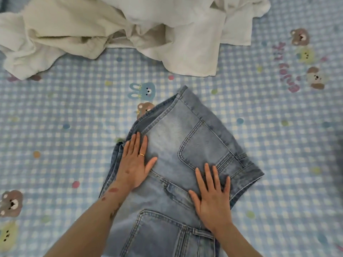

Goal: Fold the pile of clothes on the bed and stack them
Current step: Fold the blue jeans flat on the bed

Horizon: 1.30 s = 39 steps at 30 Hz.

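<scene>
1. We have the jeans point(185, 154) lying in the middle of the bed point(278, 145), doubled over on themselves, with a back pocket facing up on the top layer and another nearer us on the layer below.
2. Our left hand point(135, 164) lies flat on the left part of the top layer, fingers straight and close together, thumb out to the side. Our right hand point(211, 193) lies flat on the right part, fingers spread, close to the upper pocket. Neither hand pinches or curls round the cloth; both press it down.
3. The unfolded pile, a cream towel point(61, 34) and a white cloth point(194, 43), sits crumpled at the far side of the bed, well apart from the jeans.
4. What we think could go wrong: the denim looks thick, so the fold may spring open once we lift our palms. The layers on the left edge already sit uneven, and the next fold could make the bundle lopsided and poor to stack on.
5. What we cannot make out: the near end of the jeans runs off the bottom edge, so the legs are not seen. The pile is cut off at the top, and we cannot tell how many pieces it holds. No finished stack is in view.
</scene>
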Each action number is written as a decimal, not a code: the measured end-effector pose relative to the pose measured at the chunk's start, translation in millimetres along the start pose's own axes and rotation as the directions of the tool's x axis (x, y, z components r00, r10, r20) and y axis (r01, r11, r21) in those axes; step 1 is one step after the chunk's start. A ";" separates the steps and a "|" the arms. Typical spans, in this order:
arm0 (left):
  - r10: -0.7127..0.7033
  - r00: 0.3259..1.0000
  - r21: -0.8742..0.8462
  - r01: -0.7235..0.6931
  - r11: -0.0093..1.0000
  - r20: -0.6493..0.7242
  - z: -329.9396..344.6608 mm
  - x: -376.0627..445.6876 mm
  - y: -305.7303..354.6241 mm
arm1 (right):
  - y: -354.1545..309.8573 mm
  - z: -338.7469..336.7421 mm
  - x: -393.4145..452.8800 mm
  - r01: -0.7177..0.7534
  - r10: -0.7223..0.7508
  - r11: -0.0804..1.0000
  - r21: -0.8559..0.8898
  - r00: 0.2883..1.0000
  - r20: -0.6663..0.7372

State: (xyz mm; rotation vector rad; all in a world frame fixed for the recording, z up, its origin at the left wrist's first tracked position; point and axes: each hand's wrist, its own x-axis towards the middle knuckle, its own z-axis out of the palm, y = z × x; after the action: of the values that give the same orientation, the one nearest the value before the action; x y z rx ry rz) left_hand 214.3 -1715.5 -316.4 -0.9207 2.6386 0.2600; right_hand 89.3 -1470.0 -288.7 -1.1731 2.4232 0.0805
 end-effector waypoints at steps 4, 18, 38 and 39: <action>0.087 0.992 -0.012 -0.088 0.996 -0.094 -32.2 -2.4 15.2 | 13.7 -31.2 -2.2 -0.013 0.022 0.997 0.076 0.992 -0.123; 0.562 0.823 0.459 -0.530 0.712 0.079 -160.5 140.5 103.0 | 94.0 -107.3 17.7 -0.146 0.219 0.889 0.434 0.968 -0.121; 0.561 0.824 0.032 -0.560 0.828 -0.075 -56.3 -201.3 -87.3 | -49.7 -41.5 -154.7 0.446 -0.500 0.847 0.288 0.852 0.152; 0.549 0.833 0.044 -0.548 0.836 -0.070 -51.8 -207.1 -83.5 | -50.4 -37.3 -155.8 0.453 -0.500 0.848 0.274 0.856 0.131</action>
State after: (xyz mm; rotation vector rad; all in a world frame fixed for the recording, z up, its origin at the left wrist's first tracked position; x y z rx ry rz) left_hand 406.2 -1676.7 -197.3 -0.1354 2.9192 0.3309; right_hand 198.1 -1397.0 -183.6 -1.5381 1.8442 -0.2281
